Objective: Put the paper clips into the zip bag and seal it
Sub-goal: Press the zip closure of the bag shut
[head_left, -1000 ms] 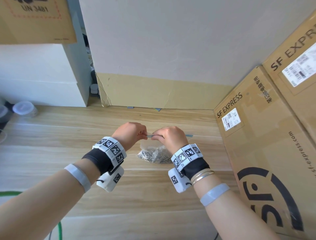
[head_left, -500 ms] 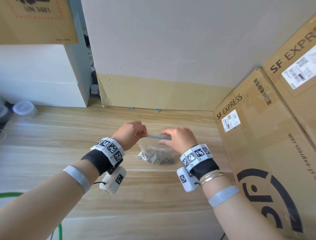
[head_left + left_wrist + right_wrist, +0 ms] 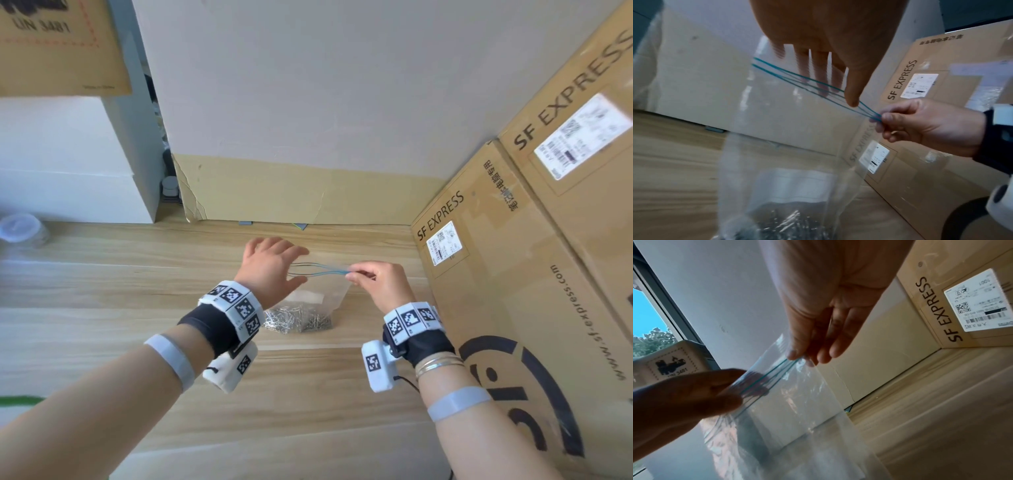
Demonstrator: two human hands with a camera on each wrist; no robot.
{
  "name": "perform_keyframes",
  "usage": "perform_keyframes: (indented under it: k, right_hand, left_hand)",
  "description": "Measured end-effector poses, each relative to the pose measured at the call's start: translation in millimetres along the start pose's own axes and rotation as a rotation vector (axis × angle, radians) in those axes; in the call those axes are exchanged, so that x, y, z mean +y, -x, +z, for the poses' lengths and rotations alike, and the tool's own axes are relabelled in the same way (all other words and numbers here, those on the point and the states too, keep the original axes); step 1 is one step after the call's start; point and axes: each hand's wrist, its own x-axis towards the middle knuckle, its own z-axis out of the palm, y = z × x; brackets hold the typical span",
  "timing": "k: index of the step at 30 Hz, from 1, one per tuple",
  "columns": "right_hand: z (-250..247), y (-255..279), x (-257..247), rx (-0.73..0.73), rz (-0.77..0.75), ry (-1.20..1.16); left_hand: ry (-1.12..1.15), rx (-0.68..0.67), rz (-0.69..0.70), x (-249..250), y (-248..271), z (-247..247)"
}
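Note:
A clear zip bag (image 3: 317, 289) stands on the wooden table (image 3: 102, 308) with a heap of metal paper clips (image 3: 296, 320) in its bottom. My right hand (image 3: 351, 274) pinches the right end of its blue zip strip (image 3: 325, 270) between thumb and fingers. The strip's two lines meet at that pinch and part toward the left. My left hand (image 3: 303, 266) is at the left end with straight, spread fingers, thumb on the near side and fingers behind the plastic, holding nothing. The left wrist view shows the clips (image 3: 781, 224) and the strip (image 3: 797, 78).
Tall SF Express cartons (image 3: 513, 274) wall off the right side close to my right hand. A cardboard panel (image 3: 308, 192) stands behind the bag and a white box (image 3: 68, 171) at the back left. A lidded plastic cup (image 3: 20, 229) sits far left.
My right hand has slid right along the zip strip to its right end. My left hand has let go of the left end and spread its fingers.

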Motion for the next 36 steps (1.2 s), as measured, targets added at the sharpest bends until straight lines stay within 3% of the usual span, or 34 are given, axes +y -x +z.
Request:
perform_keyframes:
  k: [6,14,36]
  right_hand:
    - [2,3,2,0.032,-0.035,-0.008]
    - [3,4,4,0.0,-0.027,0.0]
    - [7,2,2,-0.003,-0.067,0.102]
  left_hand:
    - [0.028,-0.08,0.026,36,-21,11]
    - [-0.006,-0.104,0.032,47,-31,15]
    - [0.014,-0.042,0.043,48,-31,25]
